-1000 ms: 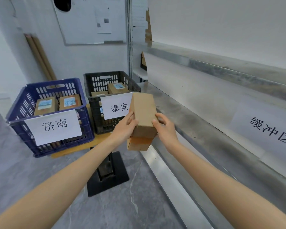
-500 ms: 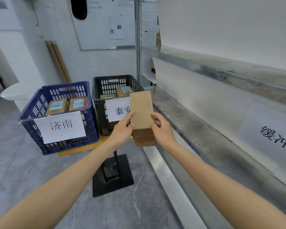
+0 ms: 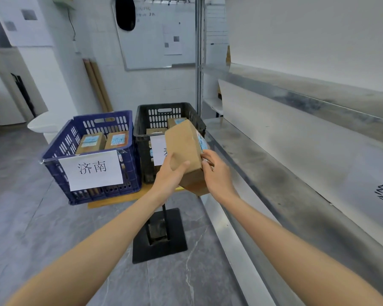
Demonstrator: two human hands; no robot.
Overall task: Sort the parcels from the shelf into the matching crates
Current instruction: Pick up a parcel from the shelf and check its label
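A brown cardboard parcel (image 3: 182, 146) is held in the air in front of the black crate (image 3: 142, 129). My left hand (image 3: 169, 176) grips its left side with the thumb on the facing panel. My right hand (image 3: 216, 173) holds its right side, where a blue and white label shows at the edge. The parcel is tilted and hides part of the white sign on the black crate. The blue crate (image 3: 60, 143), with a white sign reading 济南, stands to the left and holds two labelled parcels (image 3: 91, 141). The black crate also holds parcels.
Both crates stand on a small wooden table (image 3: 119, 197) with a black pedestal base (image 3: 159, 237). A long metal shelf (image 3: 274, 177) runs along the right, with a paper sign on its back. A whiteboard (image 3: 155, 36) hangs on the far wall. Grey floor lies to the left.
The parcel has been turned in my hands so that its labelled side shows at the right edge. It now leans left and covers more of the black crate's sign.
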